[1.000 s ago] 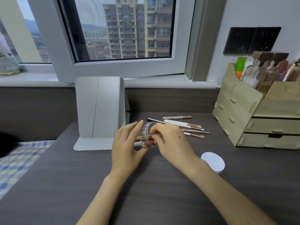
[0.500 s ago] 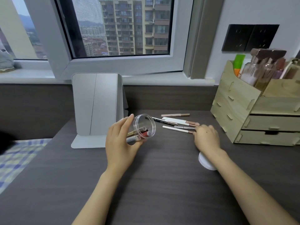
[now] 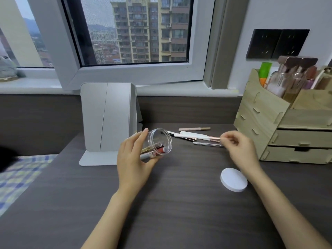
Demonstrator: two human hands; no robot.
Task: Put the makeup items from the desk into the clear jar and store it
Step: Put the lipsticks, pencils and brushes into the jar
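My left hand holds the clear jar tilted on its side above the desk, its mouth facing right. Inside lie a few makeup tubes, one red, one gold, one silver. My right hand is at the right end of a bundle of slim makeup pens lying on the desk, and its fingertips pinch the rose-gold tip of a white pen. A silver pen and a beige pencil lie beside them. The jar's white round lid rests flat on the desk under my right wrist.
A grey folding mirror stands behind the jar. A wooden drawer organiser with bottles on top fills the right side. The dark desk ends at a bed with checked sheets on the left.
My right hand left the jar, swept right to the pens and now pinches the end of a white one. My left hand keeps the jar tilted, its mouth now uncovered.
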